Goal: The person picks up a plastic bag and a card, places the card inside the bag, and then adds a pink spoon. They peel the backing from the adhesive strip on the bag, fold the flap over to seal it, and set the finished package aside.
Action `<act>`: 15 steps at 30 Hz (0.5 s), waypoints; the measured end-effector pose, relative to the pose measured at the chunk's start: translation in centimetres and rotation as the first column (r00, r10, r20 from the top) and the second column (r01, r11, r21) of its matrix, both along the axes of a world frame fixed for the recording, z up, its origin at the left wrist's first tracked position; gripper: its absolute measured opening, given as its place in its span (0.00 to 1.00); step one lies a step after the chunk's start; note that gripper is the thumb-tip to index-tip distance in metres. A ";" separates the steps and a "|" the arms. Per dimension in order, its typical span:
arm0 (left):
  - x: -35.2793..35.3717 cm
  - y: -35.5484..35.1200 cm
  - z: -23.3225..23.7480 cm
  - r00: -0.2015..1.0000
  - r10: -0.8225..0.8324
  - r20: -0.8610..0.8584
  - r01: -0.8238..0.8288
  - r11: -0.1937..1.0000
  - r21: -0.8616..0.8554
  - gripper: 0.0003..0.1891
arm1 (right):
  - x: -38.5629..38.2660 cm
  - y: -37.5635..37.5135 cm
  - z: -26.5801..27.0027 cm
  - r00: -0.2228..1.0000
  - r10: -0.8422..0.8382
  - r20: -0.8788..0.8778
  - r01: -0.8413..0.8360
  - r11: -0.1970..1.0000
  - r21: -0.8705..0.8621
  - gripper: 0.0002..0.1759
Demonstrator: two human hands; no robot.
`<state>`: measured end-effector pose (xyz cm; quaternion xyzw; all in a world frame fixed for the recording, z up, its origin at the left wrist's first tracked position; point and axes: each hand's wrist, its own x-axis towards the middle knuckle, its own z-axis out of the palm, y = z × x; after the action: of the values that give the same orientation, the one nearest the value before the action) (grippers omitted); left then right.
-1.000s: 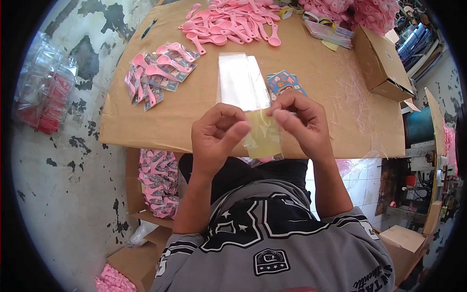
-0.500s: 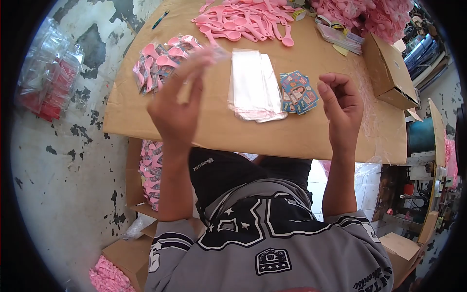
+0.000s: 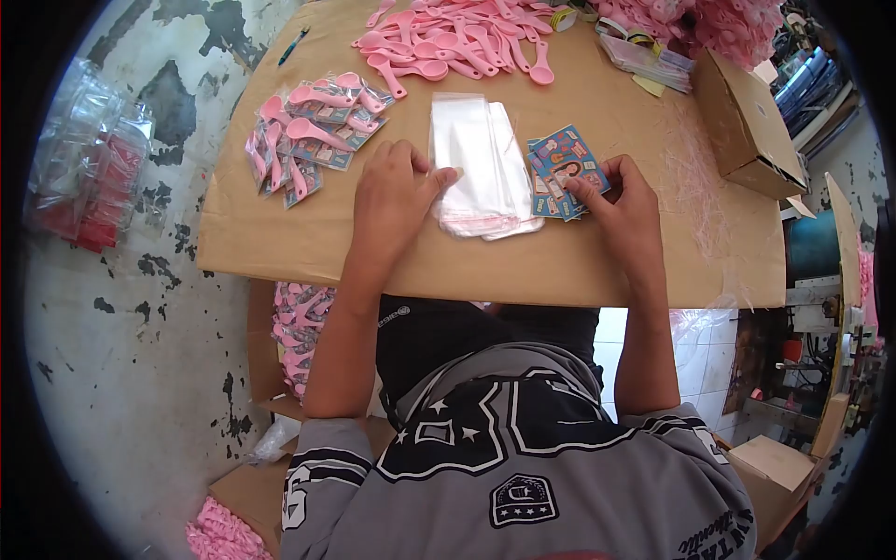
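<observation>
Both your forearms come in over the near edge of the brown-paper-covered table (image 3: 448, 266), roughly parallel, elbows bent, backs of the hands up. Left hand (image 3: 394, 191): fingers bent, thumb stretched right onto the left side of the clear flat plastic bags (image 3: 483, 177); fingertips hidden, can't tell if it pinches. Right hand (image 3: 630, 215): thumb lies on the top of the blue printed rectangular cards (image 3: 563, 149), fingers curled at their right side; can't tell if they pinch one.

Below the near edge, left of your legs, an open brown cardboard carton (image 3: 266, 345) holds bagged pink spoons. There's room between the bags' lower ends and the near edge, a strip running sideways between your wrists. Bags lie mid-table, long sides pointing away from you; cards sit fanned just beside them on the right.

Toward the left edge: a pile of pink plastic spoons packed with cards in clear sleeves (image 3: 322, 117), near your left hand, apart from it. Right side: thin pink plastic strands (image 3: 695, 173) scattered on the paper, then a brown cardboard box (image 3: 747, 121) at the right edge.

Far edge: a heap of loose pink plastic spoons (image 3: 457, 42), a dark slim pen (image 3: 294, 45) near the far left corner, more pink pieces (image 3: 737, 23) massed at the far right corner.
</observation>
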<state>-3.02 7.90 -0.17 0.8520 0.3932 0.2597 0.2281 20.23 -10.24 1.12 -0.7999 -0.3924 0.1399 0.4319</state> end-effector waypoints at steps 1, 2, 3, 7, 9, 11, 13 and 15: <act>-0.1 0.3 -0.1 1.000 -0.005 -0.007 0.005 0.998 -0.057 0.17 | 0.1 0.1 -0.1 1.000 0.000 -0.019 0.001 1.000 0.011 0.22; -0.2 0.8 -0.1 1.000 -0.014 -0.013 0.012 0.994 -0.112 0.16 | 0.3 0.1 -0.2 0.999 -0.002 -0.047 0.003 0.999 0.034 0.21; -0.2 1.1 0.0 1.000 -0.025 -0.017 0.022 0.986 -0.167 0.15 | 0.6 0.2 -0.4 0.997 -0.005 -0.074 0.009 0.998 0.058 0.21; -0.6 1.6 -0.4 0.966 0.076 0.247 0.015 0.938 -0.346 0.11 | 1.3 0.4 -1.7 0.986 -0.001 -0.166 0.035 0.978 0.204 0.18; -0.7 2.0 -1.3 0.898 0.128 0.421 0.058 0.914 -0.401 0.11 | 1.7 0.3 -1.9 0.991 -0.006 -0.137 0.034 0.978 0.204 0.18; -0.9 1.9 -1.2 0.854 0.174 0.491 0.092 0.878 -0.471 0.12 | 1.7 0.3 -2.0 0.991 -0.005 -0.137 0.036 0.974 0.223 0.17; -1.2 1.9 -0.4 0.843 0.174 0.509 0.127 0.856 -0.502 0.12 | 1.5 0.5 -1.8 0.986 0.000 -0.168 0.045 0.964 0.263 0.17; -2.0 2.1 0.2 0.869 0.122 0.480 0.159 0.849 -0.504 0.12 | 1.7 0.5 -1.8 0.987 -0.008 -0.161 0.049 0.966 0.253 0.17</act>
<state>-4.99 10.00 0.07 0.6645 0.3689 0.3487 0.5484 21.90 -9.78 -0.71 -0.7292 -0.3598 0.1450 0.5637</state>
